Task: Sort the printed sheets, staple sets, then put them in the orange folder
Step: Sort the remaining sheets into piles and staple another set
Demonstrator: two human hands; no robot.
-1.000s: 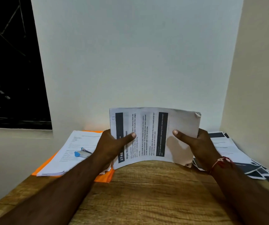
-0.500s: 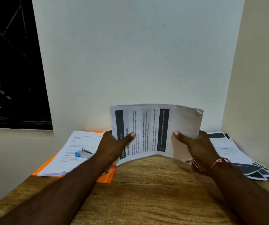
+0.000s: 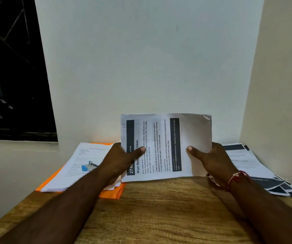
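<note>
Two hands pinch the set of printed sheets (image 3: 166, 138) by its sides, my left hand (image 3: 122, 161) and my right hand (image 3: 212, 162). Its lower edge, bowed a moment ago, now stands straight on the desk (image 3: 159, 208) toward the back edge, ready, I think, for the stapler (image 3: 88, 166).

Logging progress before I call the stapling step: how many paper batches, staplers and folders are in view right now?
Paper batches: 3 (held set, left pile lying on the folder, fanned right pile)
Stapler: 1, on the left pile
Orange folder: 1
Total: 5
</note>
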